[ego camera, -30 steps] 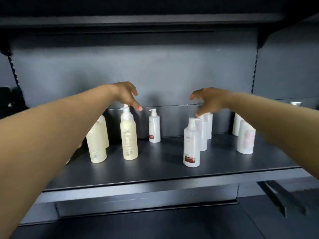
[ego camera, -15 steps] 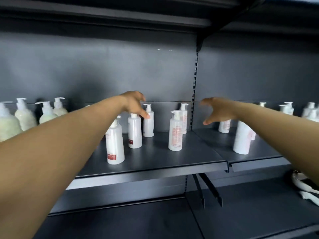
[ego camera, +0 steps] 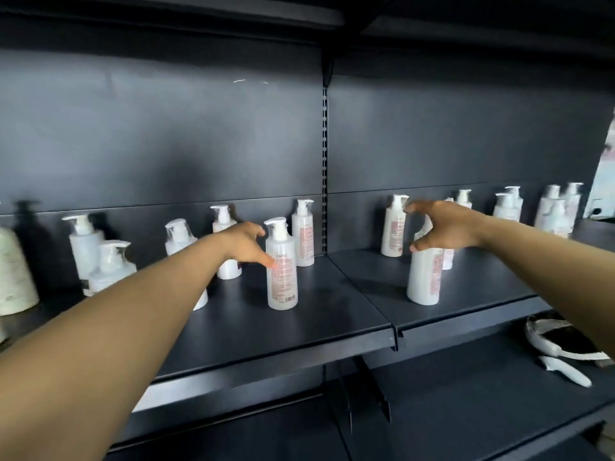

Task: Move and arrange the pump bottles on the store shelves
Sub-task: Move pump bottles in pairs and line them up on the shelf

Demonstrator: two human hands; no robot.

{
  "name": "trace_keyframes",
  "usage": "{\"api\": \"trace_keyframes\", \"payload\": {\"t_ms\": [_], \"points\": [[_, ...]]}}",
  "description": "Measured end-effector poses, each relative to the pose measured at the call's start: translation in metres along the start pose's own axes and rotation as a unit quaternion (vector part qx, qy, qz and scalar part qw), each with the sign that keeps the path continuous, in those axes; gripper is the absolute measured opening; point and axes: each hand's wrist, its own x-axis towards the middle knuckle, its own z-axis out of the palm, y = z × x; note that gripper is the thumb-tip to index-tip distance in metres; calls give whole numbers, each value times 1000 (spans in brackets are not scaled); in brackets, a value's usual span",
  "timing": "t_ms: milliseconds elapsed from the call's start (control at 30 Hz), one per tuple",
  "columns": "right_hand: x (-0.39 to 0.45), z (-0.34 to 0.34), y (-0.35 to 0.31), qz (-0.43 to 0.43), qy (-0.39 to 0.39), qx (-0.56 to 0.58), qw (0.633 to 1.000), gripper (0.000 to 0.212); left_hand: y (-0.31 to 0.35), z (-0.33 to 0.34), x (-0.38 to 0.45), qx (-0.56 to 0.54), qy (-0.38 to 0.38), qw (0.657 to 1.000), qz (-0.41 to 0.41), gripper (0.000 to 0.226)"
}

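White pump bottles stand scattered on two dark shelf boards. My left hand (ego camera: 245, 242) reaches over the left shelf (ego camera: 299, 331), fingers spread, its fingertips at the side of a front pump bottle (ego camera: 282, 267) without gripping it. My right hand (ego camera: 442, 224) hovers open over the right shelf (ego camera: 472, 294), curved around the top of a larger white bottle (ego camera: 425, 277), thumb near its neck; the pump head is hidden behind the hand. Another bottle (ego camera: 394, 226) stands just behind it. More bottles (ego camera: 303, 232) line the back.
A cream bottle (ego camera: 15, 271) stands at the far left. A group of bottles (ego camera: 555, 211) fills the far right of the shelf. A white and black device (ego camera: 565, 344) lies on the lower shelf at right. A slotted upright (ego camera: 325, 161) divides the bays.
The view has swung right along the shelves. Both hands have moved with it, the left one dropping to the front bottle, the right one arriving over the larger bottle.
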Motion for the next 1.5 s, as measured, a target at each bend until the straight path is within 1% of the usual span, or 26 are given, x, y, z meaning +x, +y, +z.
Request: {"api": "trace_keyframes", "payload": {"t_ms": [67,133,167,233,267,367,467,500,567,767,867,1000,1067,1133,1200,1267,1367,1500], "points": [[13,4,18,7,4,14,1000,79,-2,8,15,-37,-8,999,3,83],[25,9,32,8,6,30,1000,79,-4,12,29,-78,-19,997,11,74],[31,12,37,8,5,40,999,79,-4,13,36,-100,-28,995,14,67],[41,16,48,3,6,63,998,79,-4,14,47,-129,-39,991,22,43],[46,18,53,-1,7,75,997,79,-4,14,50,-140,-39,989,22,36],[57,22,68,0,-13,107,994,74,-7,15,56,-179,-56,982,23,42],[60,25,79,4,-34,138,990,60,-8,17,56,-212,-85,973,15,51],[59,26,82,-2,-41,163,986,56,-7,17,57,-215,-85,973,13,51],[57,28,86,-19,-64,199,978,55,-5,17,58,-219,-83,972,11,50],[67,29,91,-52,-82,206,974,50,-3,19,55,-239,-56,969,3,46],[77,34,74,-63,-89,241,964,50,-6,15,53,-251,-28,968,-11,48],[97,45,28,-112,-64,278,952,51,-19,3,51,-276,31,959,-51,45],[106,51,-1,-148,-76,293,942,50,-26,-3,49,-286,58,954,-69,41],[112,58,-33,-178,-105,314,927,49,-32,-8,47,-292,70,950,-81,37],[116,65,-63,-197,-129,330,914,49,-36,-12,44,-290,81,950,-86,30],[121,72,-85,-206,-144,333,909,51,-38,-12,44,-286,93,949,-95,28],[125,86,-104,-216,-153,307,914,53,-44,-6,43,-288,93,947,-111,29],[126,103,-108,-220,-134,278,925,59,-54,4,43,-321,87,936,-116,31]]}}
